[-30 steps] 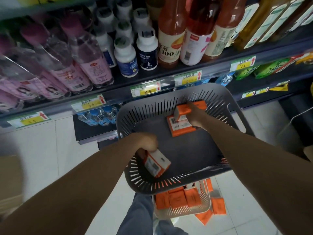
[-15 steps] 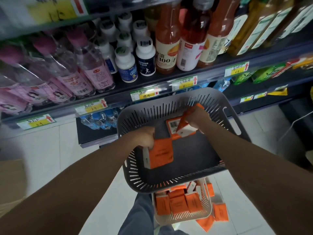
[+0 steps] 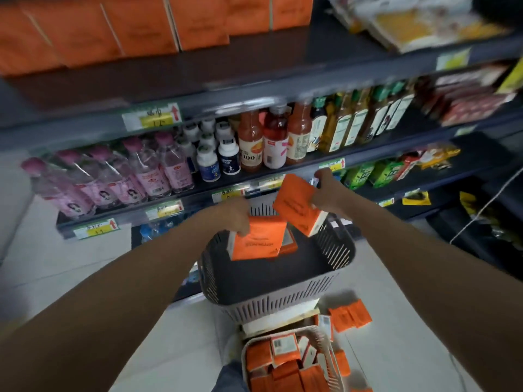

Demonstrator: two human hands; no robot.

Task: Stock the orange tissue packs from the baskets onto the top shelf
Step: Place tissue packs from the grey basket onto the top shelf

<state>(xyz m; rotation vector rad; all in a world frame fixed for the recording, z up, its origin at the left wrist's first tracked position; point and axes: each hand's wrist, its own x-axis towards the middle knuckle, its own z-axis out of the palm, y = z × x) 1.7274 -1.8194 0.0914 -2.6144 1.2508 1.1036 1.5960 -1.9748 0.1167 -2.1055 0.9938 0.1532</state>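
Observation:
My left hand (image 3: 236, 215) grips an orange tissue pack (image 3: 259, 241) just above the grey slatted basket (image 3: 283, 298). My right hand (image 3: 325, 190) holds a second orange tissue pack (image 3: 297, 205), tilted and lifted over the basket's far rim. One more pack (image 3: 290, 244) lies in the basket, mostly hidden behind the left pack. The top shelf (image 3: 254, 72) carries a row of orange packs (image 3: 141, 26) at its left; its right-hand stretch is dark and bare. Below, a white basket (image 3: 322, 335) holds several orange packs (image 3: 283, 363).
Pink water bottles (image 3: 113, 176), white pill bottles (image 3: 220, 157) and juice bottles (image 3: 274, 142) fill the shelf under the top one. Yellow packets (image 3: 418, 24) lie at the top right. Loose orange packs (image 3: 349, 315) lie on the pale tiled floor beside the baskets.
Both hands have lifted their packs up out of the grey basket. The view has tilted upward, so the top shelf with its orange packs now shows.

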